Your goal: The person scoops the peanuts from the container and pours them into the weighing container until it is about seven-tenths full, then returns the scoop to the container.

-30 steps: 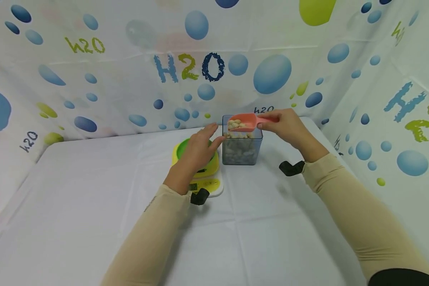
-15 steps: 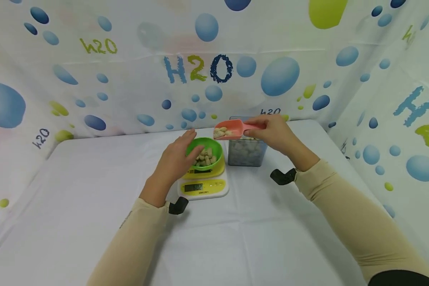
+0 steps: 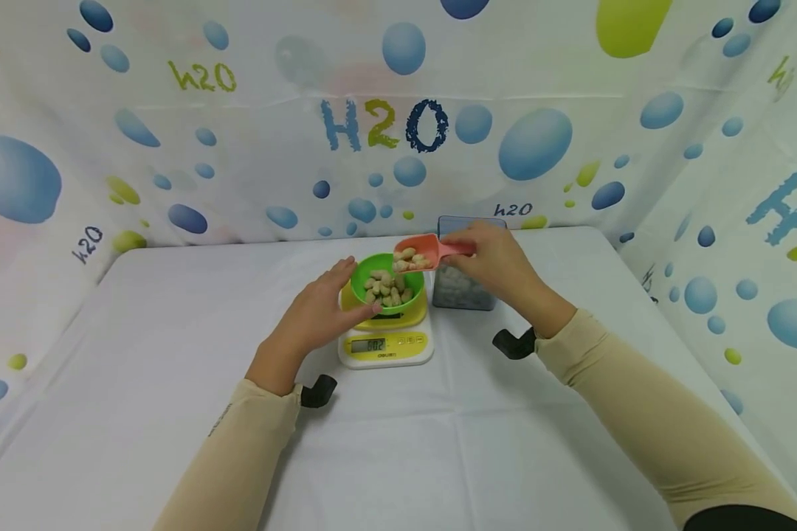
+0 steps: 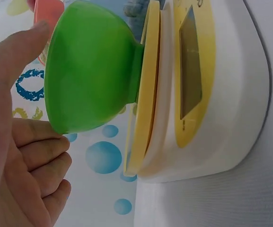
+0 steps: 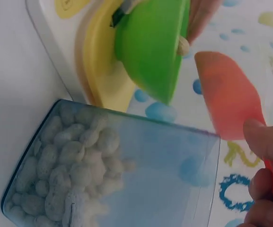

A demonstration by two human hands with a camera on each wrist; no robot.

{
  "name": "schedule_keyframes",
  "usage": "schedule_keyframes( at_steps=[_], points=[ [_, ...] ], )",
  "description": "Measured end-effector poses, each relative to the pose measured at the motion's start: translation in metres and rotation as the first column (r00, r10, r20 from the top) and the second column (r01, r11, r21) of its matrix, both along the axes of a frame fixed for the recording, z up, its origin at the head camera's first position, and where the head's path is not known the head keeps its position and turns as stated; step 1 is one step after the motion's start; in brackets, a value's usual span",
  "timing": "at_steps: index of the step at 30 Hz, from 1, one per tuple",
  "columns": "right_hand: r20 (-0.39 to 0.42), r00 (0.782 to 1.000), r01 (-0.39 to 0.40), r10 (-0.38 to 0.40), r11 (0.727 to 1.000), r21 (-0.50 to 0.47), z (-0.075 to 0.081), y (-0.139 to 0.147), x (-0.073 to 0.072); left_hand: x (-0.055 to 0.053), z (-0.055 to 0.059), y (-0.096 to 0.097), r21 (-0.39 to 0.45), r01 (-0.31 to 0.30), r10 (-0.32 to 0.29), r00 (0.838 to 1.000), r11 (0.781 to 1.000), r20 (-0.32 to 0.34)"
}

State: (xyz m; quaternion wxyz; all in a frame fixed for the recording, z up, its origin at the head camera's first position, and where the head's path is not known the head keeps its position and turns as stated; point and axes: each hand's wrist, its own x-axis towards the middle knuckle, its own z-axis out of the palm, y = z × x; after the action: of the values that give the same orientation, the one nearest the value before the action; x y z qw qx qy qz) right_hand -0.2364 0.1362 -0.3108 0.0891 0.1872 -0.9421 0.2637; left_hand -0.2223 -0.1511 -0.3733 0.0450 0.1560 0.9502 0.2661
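Observation:
A green bowl (image 3: 387, 308) of unshelled peanuts stands on the yellow-topped kitchen scale (image 3: 385, 346). My left hand (image 3: 319, 308) is at the bowl's left side, thumb at the near rim and fingers along the far side; whether they press on the rim I cannot tell. With my right hand (image 3: 498, 265) I grip the handle of a pink scoop (image 3: 426, 251). The scoop holds several peanuts and hangs over the bowl's right edge. In the right wrist view its underside shows, just apart from the bowl.
A clear bluish container (image 5: 164, 156), partly filled with peanuts, stands right of the scale, half hidden behind my right hand in the head view. The scale's display (image 3: 368, 345) is lit. A white cloth (image 3: 398, 442) covers the table, and a printed curtain (image 3: 239, 162) hangs behind.
My right hand has brought the loaded scoop from above the container left to the bowl. My left hand has shifted leftward from over the bowl to its side, uncovering the bowl and display.

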Motion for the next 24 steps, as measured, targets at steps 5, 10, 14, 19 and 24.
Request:
schedule_keyframes(
  at_steps=[5, 10, 14, 19, 24],
  points=[
    [-0.202, 0.978, -0.024, 0.059, 0.985, 0.172, -0.004, -0.008, 0.008, -0.001, -0.002, 0.000, 0.000, 0.007, -0.007, 1.000, 1.000, -0.004],
    [-0.439, 0.878, -0.051, 0.189, 0.950, 0.308, -0.011, -0.014, 0.012, -0.001, -0.004, -0.001, 0.007, -0.005, 0.005, 1.000, 1.000, -0.008],
    [-0.554, 0.786, -0.042, 0.274, 0.918, 0.394, -0.010, -0.017, 0.014, -0.001, -0.004, 0.000, 0.010, -0.010, 0.010, 1.000, 1.000, -0.011],
    [-0.616, 0.716, -0.005, 0.328, 0.885, 0.466, -0.003, -0.013, 0.016, -0.001, -0.004, 0.000, 0.010, -0.005, 0.005, 1.000, 1.000, -0.017],
    [-0.649, 0.692, 0.001, 0.315, 0.899, 0.438, 0.003, -0.007, 0.014, -0.001, -0.004, 0.000, 0.014, 0.001, -0.001, 1.000, 1.000, -0.019]
  ],
)
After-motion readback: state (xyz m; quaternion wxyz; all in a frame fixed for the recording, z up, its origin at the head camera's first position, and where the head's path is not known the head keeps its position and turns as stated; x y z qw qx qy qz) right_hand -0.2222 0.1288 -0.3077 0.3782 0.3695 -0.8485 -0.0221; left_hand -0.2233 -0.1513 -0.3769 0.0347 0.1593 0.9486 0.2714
